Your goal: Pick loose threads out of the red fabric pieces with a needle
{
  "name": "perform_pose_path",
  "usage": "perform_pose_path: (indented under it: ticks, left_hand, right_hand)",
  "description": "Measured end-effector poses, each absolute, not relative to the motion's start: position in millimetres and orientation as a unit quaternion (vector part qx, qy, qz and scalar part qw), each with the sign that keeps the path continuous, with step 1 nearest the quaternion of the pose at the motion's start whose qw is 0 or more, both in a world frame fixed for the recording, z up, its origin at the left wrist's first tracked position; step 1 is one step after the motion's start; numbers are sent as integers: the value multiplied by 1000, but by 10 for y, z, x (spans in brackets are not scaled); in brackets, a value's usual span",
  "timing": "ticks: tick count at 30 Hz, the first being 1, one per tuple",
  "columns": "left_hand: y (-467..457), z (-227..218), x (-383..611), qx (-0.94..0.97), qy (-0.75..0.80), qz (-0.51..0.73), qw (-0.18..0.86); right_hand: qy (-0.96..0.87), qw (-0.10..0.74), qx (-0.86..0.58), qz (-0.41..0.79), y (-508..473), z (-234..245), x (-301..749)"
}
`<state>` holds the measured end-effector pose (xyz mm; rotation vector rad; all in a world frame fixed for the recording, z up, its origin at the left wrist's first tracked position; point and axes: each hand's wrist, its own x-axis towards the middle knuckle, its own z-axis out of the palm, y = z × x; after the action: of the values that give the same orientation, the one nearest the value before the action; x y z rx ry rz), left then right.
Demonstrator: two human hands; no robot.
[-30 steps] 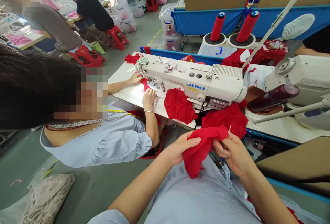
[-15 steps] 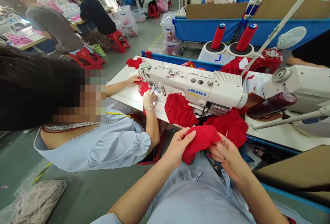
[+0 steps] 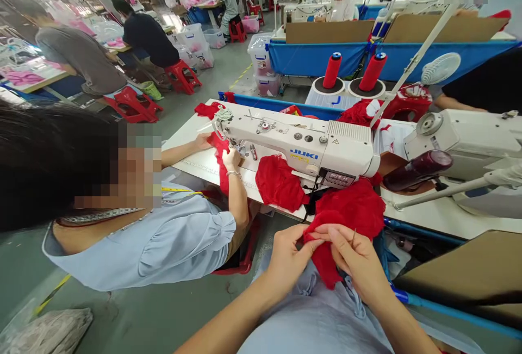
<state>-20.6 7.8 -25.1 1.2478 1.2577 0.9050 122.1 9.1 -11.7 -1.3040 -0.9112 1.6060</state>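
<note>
In my lap I hold a small piece of red fabric (image 3: 326,259). My left hand (image 3: 290,256) pinches its left edge with closed fingers. My right hand (image 3: 354,264) is closed on the fabric too, and a thin metal tool (image 3: 353,236), perhaps snips or a needle, sticks up from its fingers. The two hands nearly touch. Just beyond them a heap of red fabric (image 3: 356,210) hangs over the table edge.
A co-worker in a light blue top (image 3: 163,240) sits to my left, feeding red cloth (image 3: 222,161) under a white Juki sewing machine (image 3: 302,144). Two red thread cones (image 3: 350,71) stand behind. A second machine (image 3: 465,136) is at right. Other people sit on red stools (image 3: 134,104) farther back.
My hands have closed together and bunched the red piece smaller. The co-worker's cloth has been drawn down off the machine bed. The view has tilted slightly upward.
</note>
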Motion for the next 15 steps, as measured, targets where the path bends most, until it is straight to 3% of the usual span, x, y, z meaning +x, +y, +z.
perform_pose_path:
  ticks: [9, 15]
  left_hand:
    - [166, -165, -247, 292, 414, 464, 727]
    - [148, -87, -185, 220, 372, 494, 755]
  right_hand:
    - [-424, 445, -572, 543, 106, -212, 1239]
    - [-426, 472, -576, 514, 94, -191, 1172]
